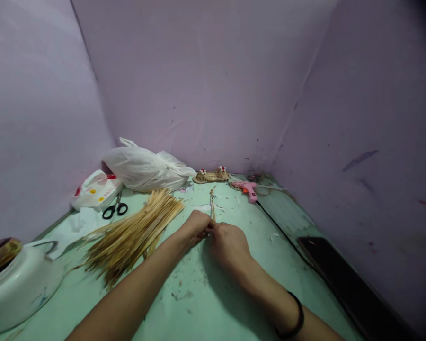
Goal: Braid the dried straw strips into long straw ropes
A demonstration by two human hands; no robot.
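Left hand (199, 226) and right hand (230, 244), both closed, grasp a thin twisted cord (213, 204) above the green table's middle. Red print and yellow marks on the white packet (101, 190), far left, are too small to read. Straw bundle (135, 232) beside the left forearm; pink glue gun (249, 191) beyond, to the right.

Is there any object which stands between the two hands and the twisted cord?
Nothing visible does: the left hand and right hand meet at the twisted cord. The straw bundle lies left of it, the glue gun right.
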